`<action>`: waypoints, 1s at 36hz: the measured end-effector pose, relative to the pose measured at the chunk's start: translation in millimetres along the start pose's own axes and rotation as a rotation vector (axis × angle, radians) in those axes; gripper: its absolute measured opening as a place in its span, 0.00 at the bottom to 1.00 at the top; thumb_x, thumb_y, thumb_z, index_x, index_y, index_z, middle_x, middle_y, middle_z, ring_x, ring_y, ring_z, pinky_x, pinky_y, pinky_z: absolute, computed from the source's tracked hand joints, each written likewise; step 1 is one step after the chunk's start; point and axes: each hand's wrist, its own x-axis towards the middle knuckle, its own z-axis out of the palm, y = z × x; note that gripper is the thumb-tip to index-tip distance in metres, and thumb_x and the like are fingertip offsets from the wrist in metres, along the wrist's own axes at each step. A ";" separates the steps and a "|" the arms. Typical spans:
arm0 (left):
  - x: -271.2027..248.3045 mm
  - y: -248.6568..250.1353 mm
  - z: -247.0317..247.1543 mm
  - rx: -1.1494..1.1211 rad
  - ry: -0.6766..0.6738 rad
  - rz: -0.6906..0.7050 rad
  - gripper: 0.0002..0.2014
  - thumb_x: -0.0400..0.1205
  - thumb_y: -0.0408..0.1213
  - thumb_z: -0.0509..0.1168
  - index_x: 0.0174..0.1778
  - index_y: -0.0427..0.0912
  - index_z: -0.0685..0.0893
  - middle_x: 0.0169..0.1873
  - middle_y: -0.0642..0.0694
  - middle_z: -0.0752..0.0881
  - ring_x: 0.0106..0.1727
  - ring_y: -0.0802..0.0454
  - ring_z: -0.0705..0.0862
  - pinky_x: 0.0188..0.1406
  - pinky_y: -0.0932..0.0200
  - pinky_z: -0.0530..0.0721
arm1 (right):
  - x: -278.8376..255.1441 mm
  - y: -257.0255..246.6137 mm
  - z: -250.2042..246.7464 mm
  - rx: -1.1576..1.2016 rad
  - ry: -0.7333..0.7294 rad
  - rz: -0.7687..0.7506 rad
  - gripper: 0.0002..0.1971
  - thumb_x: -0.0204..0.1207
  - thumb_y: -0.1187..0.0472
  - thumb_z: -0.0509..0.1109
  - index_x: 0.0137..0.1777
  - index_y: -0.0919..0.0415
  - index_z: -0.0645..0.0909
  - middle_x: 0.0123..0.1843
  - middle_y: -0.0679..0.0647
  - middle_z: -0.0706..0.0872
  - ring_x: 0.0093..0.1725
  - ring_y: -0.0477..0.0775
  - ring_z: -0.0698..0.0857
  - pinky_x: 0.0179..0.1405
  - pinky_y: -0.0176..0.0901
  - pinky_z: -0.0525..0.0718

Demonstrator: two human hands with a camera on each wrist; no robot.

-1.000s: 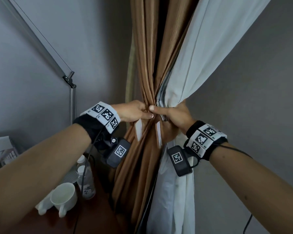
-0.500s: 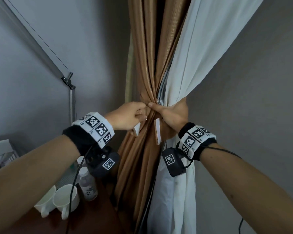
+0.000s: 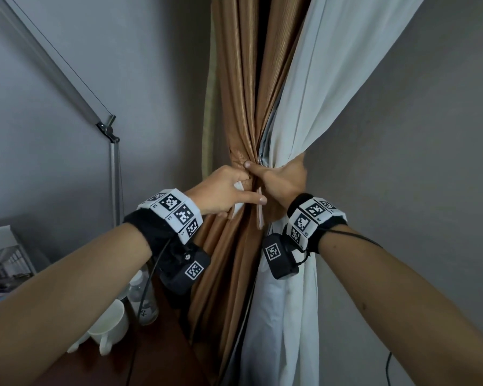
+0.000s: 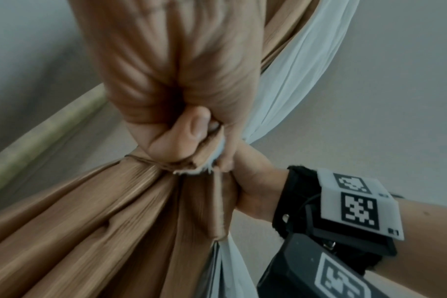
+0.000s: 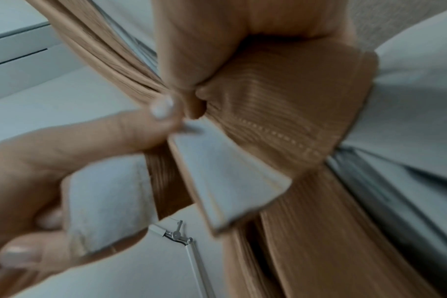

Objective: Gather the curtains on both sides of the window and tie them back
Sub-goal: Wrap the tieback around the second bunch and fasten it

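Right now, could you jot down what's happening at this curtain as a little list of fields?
brown curtain: gathered into a bunch
white curtain: bunched beside the brown one
tie-back band: wrapped round the bunch, ends loose, white patches showing
left hand: holds one white-patched end
right hand: grips the bunch, thumb pressing the front
white mugs: lower left, beside a water bottle

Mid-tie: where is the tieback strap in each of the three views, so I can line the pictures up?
Head: tieback strap at centre, its white-lined ends between left hand and right hand.
Left wrist: centre, a bunched brown-and-white edge under the right thumb.
Right wrist: centre right, a stitched brown band; the left hand pinches one white end.
Shared landmark: the brown curtain, cinched at the strap.
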 end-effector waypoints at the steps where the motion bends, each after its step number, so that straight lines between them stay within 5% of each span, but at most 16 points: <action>1: 0.9 -0.4 0.0 0.022 -0.001 0.004 0.19 0.76 0.40 0.76 0.28 0.42 0.72 0.14 0.52 0.72 0.10 0.57 0.71 0.11 0.66 0.67 | -0.9 -0.6 0.1 0.002 -0.005 0.000 0.55 0.59 0.45 0.87 0.79 0.65 0.61 0.73 0.60 0.78 0.73 0.57 0.78 0.60 0.31 0.69; 8: 9.1 -10.5 3.4 0.177 0.029 0.008 0.19 0.81 0.34 0.68 0.26 0.41 0.71 0.23 0.49 0.76 0.23 0.54 0.76 0.27 0.61 0.75 | -4.8 1.3 -9.2 0.000 -0.122 -0.024 0.56 0.51 0.40 0.89 0.77 0.60 0.67 0.64 0.48 0.83 0.63 0.49 0.82 0.59 0.35 0.76; 11: 15.0 -16.6 6.0 0.159 0.070 -0.005 0.21 0.80 0.34 0.69 0.23 0.44 0.70 0.21 0.51 0.75 0.23 0.54 0.76 0.24 0.64 0.73 | -0.4 2.5 -21.1 -0.141 -0.266 -0.030 0.57 0.40 0.29 0.85 0.72 0.52 0.78 0.64 0.44 0.87 0.64 0.48 0.85 0.66 0.42 0.82; 14: 18.1 -15.4 7.5 0.160 0.108 -0.010 0.23 0.81 0.36 0.70 0.22 0.43 0.68 0.20 0.51 0.72 0.18 0.57 0.73 0.16 0.69 0.67 | -1.9 -0.5 -37.3 -0.410 -0.357 -0.033 0.64 0.30 0.25 0.82 0.72 0.54 0.77 0.68 0.50 0.83 0.67 0.53 0.82 0.68 0.48 0.83; 19: 20.4 -12.9 7.3 0.093 0.033 -0.021 0.23 0.82 0.38 0.69 0.24 0.42 0.67 0.19 0.48 0.70 0.15 0.56 0.72 0.14 0.65 0.73 | -11.2 6.7 -47.1 -0.503 -0.330 -0.101 0.58 0.54 0.42 0.88 0.77 0.68 0.62 0.72 0.60 0.70 0.73 0.58 0.73 0.68 0.41 0.73; 25: 12.2 -14.5 -0.2 0.070 -0.059 -0.031 0.17 0.85 0.42 0.66 0.34 0.34 0.76 0.22 0.43 0.73 0.14 0.55 0.74 0.13 0.65 0.74 | -16.6 38.1 -29.2 -0.256 -0.259 -0.127 0.46 0.57 0.46 0.88 0.62 0.56 0.58 0.68 0.53 0.75 0.66 0.51 0.78 0.59 0.38 0.76; 29: 9.5 -16.3 -5.5 -0.018 -0.143 -0.127 0.10 0.87 0.35 0.62 0.42 0.33 0.78 0.23 0.36 0.78 0.16 0.53 0.78 0.16 0.61 0.81 | -22.1 44.0 -14.6 -0.178 -0.172 -0.174 0.46 0.61 0.45 0.86 0.69 0.60 0.60 0.65 0.53 0.80 0.63 0.53 0.82 0.59 0.39 0.79; 36: 8.4 -15.3 -9.9 -0.056 -0.165 -0.259 0.11 0.89 0.33 0.58 0.42 0.35 0.80 0.31 0.35 0.85 0.21 0.54 0.86 0.25 0.58 0.89 | -18.5 50.1 0.3 -0.151 -0.146 -0.232 0.46 0.61 0.45 0.85 0.69 0.61 0.59 0.69 0.57 0.79 0.65 0.55 0.82 0.61 0.38 0.77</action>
